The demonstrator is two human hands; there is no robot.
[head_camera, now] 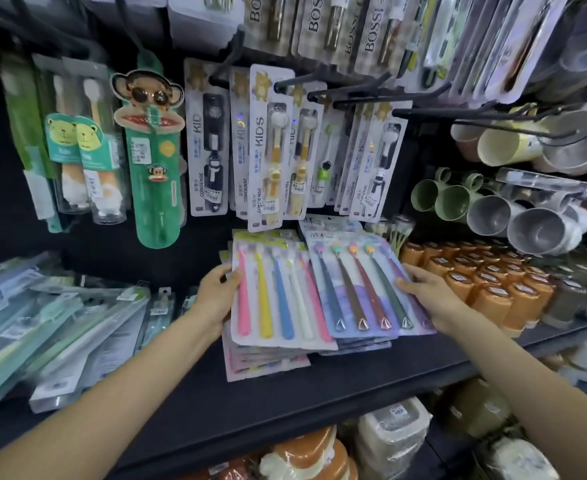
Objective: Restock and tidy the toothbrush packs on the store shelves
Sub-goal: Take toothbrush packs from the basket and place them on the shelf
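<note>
Toothbrush packs (278, 292) lie stacked on the shelf (285, 393); left hand (215, 296) grips the nine o'clock edge, right hand (427, 292) apparently pinches the three o'clock edge.

My left hand (218, 295) has its fingertips tucked out of sight under the white five-brush pack (278, 292). The packs stacked beneath it show only their edges. The clear-wrapped packs heaped at left (53, 327) are blurred, their print unreadable. The white lidded tubs on the lower shelf (394, 441) are cut by the bottom edge.
</note>
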